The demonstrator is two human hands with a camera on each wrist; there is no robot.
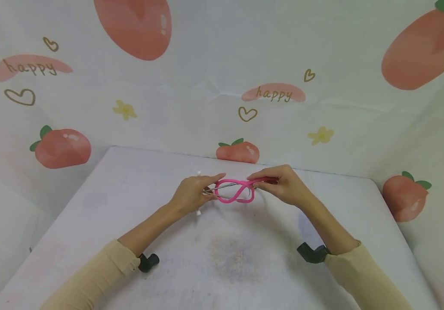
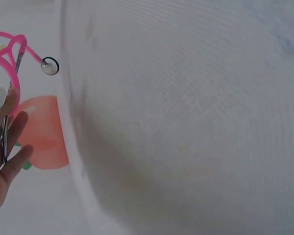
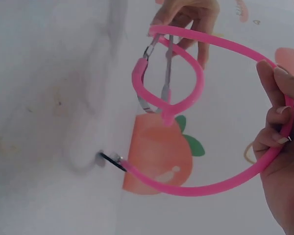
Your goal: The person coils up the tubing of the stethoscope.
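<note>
A pink stethoscope [image 1: 234, 200] is held between both hands above the table, its tubing looped back toward the metal ear tubes. My left hand [image 1: 192, 193] grips the metal ear tubes; white ear tips [image 1: 198, 212] stick out beside it. In the left wrist view that hand [image 2: 5, 152] shows at the left edge, fingers partly spread around the metal. My right hand [image 1: 284, 185] pinches the pink tubing. From the right wrist, curled fingers [image 3: 274, 125] hold the tube [image 3: 201, 190], and the round chest piece [image 3: 112, 161] hangs at its end.
Below the hands lies a white table surface [image 1: 229, 258] with faint stains. Behind it hangs a white cloth [image 1: 191, 77] with peach prints. Black angular pieces [image 1: 312, 253] stick out at both sleeves, near the wrists.
</note>
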